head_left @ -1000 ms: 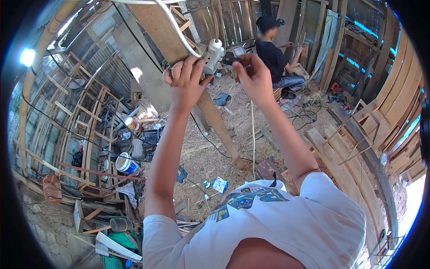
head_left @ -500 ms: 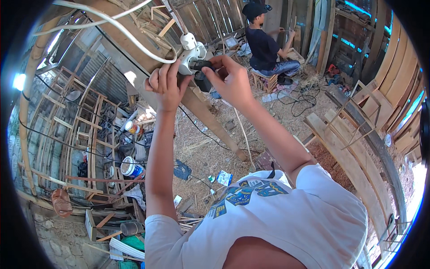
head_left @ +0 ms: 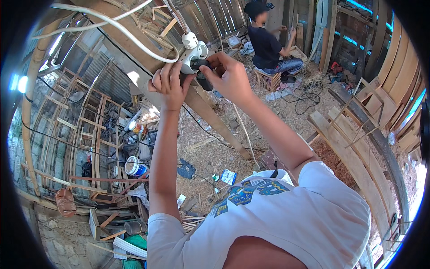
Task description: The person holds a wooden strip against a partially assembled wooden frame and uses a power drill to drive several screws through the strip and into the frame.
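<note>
At far left, a stack of bare wooden lattice frames [head_left: 76,130] leans against a corrugated wall, and a white plastic bucket with a blue band [head_left: 133,166] stands on the littered, straw-strewn ground just below them. Above, a thick white electrical cable [head_left: 112,27] loops along a slanted raw timber beam [head_left: 134,42] and runs down to a white multi-outlet socket adapter [head_left: 193,53] fixed against that beam, high in your reach. Your left hand [head_left: 169,84] is raised to it with the arm nearly straight, fingers curled closed around the lower left side of the white adapter and steadying it against the wood. Just to the right, your right hand [head_left: 228,77] pinches a black plug [head_left: 202,71] between thumb and fingers, the hand mostly closed, the plug pressed up to the face of the adapter; you cannot tell from here whether its pins are fully seated. A thin pale cord [head_left: 244,134] hangs down beneath your right forearm toward the ground. Your white printed T-shirt [head_left: 286,215] fills the lower middle of the view. Beyond your hands, a second person in dark clothes [head_left: 268,45] sits on a small wooden stool [head_left: 270,80], hands at the plank wall. At right, long rough planks [head_left: 354,152] lie stacked along the shed's edge.
</note>
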